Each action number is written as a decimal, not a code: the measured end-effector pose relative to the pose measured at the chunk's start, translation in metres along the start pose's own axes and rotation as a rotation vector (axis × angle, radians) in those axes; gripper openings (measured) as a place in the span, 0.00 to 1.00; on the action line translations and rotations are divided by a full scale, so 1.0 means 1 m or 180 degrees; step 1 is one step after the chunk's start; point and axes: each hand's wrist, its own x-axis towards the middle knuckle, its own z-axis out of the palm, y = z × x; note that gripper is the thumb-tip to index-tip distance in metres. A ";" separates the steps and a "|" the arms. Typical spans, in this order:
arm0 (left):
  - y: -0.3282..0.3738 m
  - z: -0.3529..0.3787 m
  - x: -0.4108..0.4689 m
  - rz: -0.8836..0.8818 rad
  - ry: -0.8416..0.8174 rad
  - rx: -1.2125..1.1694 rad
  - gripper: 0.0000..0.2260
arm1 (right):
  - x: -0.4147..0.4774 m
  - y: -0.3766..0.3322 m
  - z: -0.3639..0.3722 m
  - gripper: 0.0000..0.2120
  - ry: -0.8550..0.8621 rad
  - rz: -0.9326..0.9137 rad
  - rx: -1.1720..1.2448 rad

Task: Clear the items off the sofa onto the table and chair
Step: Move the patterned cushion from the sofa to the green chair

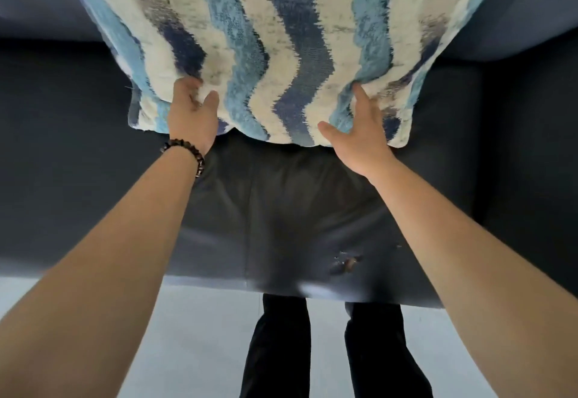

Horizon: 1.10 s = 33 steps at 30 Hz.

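The cushion [281, 53], woolly with wavy stripes of white, pale blue and navy, is taken at its lower edge by both hands, and we see it fill the upper middle of the frame, standing up against the sofa's backrest. The left hand [192, 111] grips the fabric left of centre, its fingers curled into the pile and the thumb laid on the front. The right hand [359, 134] lies against the cushion right of centre, thumb spread wide and one finger straight, denting the fabric; we cannot make out its other fingers. A dark beaded bracelet [187, 153] circles the left wrist. Below the hands we see the dark blue sofa [93, 178], with a small tear [347, 263] in the seat's front edge, lower right of centre. At the bottom of the frame stand black trousers [275, 350] on a pale floor [194, 335].
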 end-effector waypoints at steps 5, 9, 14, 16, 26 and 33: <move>-0.010 -0.001 -0.003 0.0332 -0.0488 0.0405 0.27 | 0.005 0.007 0.001 0.44 0.0020 -0.0070 -0.0500; -0.017 0.001 -0.028 0.0375 -0.0715 0.0491 0.28 | -0.017 0.012 0.026 0.44 0.0246 -0.0228 -0.0539; -0.024 -0.001 -0.109 0.0661 -0.0880 0.0259 0.22 | -0.067 0.017 0.027 0.31 0.0280 -0.0681 -0.0270; -0.017 -0.011 -0.147 0.0549 -0.0723 0.0040 0.21 | -0.094 0.012 0.014 0.26 0.0374 -0.0860 -0.0339; 0.148 -0.150 -0.369 0.0399 0.0143 -0.0429 0.20 | -0.310 -0.093 -0.148 0.21 0.0205 -0.1407 -0.0229; 0.208 -0.242 -0.556 0.0392 0.1334 -0.0582 0.22 | -0.441 -0.145 -0.229 0.24 0.0032 -0.2217 0.0074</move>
